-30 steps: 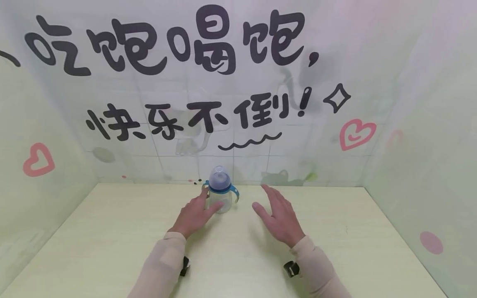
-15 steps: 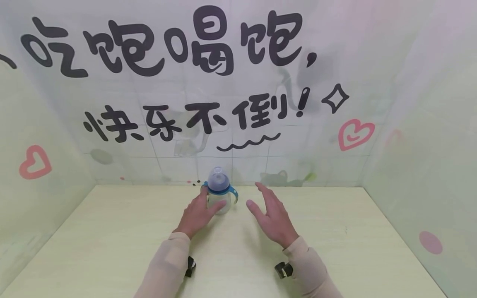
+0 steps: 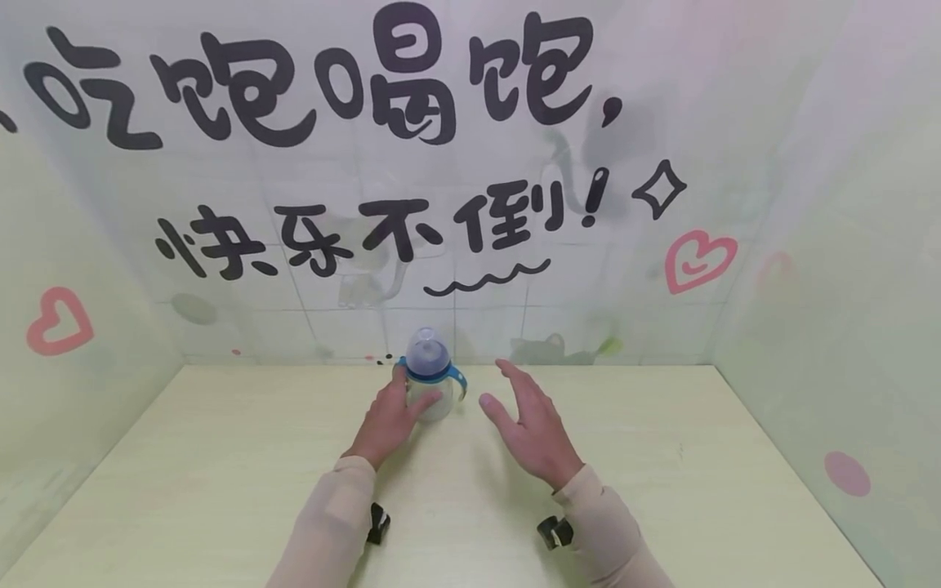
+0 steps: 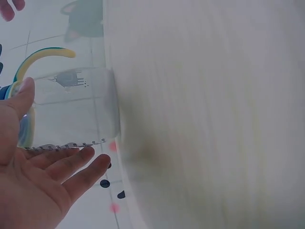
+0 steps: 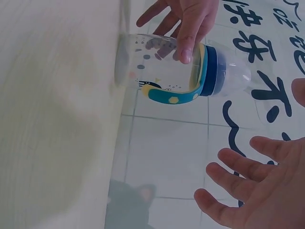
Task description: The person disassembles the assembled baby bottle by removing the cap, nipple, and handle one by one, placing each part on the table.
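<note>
A clear baby bottle (image 3: 428, 357) with a translucent bluish cap, a blue collar and two side handles stands upright at the back of the table. My left hand (image 3: 384, 425) holds it from the left, thumb across the front and fingers along the far side. In the left wrist view the thumb lies by the bottle's (image 4: 71, 107) collar, and the fingers stretch out rather straight, some reaching past the body. My right hand (image 3: 537, 429) hovers to the right of the bottle, apart from it, its fingers spread and holding nothing. The right wrist view shows those fingers (image 5: 238, 181) extended.
The pale wooden table (image 3: 698, 490) meets a back wall (image 3: 625, 318) printed with large black characters and pink hearts, close behind the bottle. Pale side walls (image 3: 823, 367) stand left and right. A black wrist device (image 3: 555, 532) sits at the right sleeve, another (image 3: 378, 523) at the left.
My right hand has drifted a little left, nearer the bottle. The left hand stays at the bottle, which stands in the same spot; the whole head view has shifted slightly.
</note>
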`<state>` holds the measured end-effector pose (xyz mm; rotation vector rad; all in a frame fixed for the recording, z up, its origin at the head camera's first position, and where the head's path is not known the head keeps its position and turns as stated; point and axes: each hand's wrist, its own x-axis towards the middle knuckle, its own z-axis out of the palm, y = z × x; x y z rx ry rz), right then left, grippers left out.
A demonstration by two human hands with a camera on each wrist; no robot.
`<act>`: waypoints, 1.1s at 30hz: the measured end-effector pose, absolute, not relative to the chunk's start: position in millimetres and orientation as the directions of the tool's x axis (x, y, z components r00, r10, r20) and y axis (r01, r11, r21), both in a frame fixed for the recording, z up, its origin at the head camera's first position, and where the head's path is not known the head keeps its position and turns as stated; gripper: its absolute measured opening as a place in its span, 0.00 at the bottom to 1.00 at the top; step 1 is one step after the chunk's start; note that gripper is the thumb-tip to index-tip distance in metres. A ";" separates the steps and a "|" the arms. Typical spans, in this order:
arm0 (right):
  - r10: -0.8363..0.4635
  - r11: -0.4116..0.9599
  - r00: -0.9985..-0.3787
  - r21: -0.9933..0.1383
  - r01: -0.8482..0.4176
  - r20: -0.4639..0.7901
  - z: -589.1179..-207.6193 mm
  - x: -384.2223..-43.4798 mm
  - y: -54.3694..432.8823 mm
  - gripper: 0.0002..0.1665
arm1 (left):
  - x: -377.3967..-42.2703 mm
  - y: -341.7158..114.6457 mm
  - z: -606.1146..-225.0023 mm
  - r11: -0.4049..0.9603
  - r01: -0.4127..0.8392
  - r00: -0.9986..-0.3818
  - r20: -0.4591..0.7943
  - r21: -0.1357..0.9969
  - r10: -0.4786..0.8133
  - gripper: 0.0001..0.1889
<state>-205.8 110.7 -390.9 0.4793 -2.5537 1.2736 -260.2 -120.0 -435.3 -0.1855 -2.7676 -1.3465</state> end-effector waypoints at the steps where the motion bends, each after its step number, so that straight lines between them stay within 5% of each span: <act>1: -0.181 0.566 -0.916 -0.724 -0.395 0.359 -391.3 -206.0 110.4 0.36 | -260.4 -120.2 -435.5 0.599 0.140 -0.990 0.109 0.788 0.089 0.44; 27: -0.223 0.542 -0.903 -0.723 -0.428 0.367 -392.5 -205.3 108.5 0.35 | -242.7 -115.4 -423.7 0.543 0.247 -0.969 0.193 0.803 0.156 0.30; 33: -0.243 0.497 -0.882 -0.729 -0.470 0.404 -387.0 -204.0 109.1 0.35 | -232.7 -112.4 -414.4 0.555 0.274 -0.961 0.206 0.785 0.184 0.34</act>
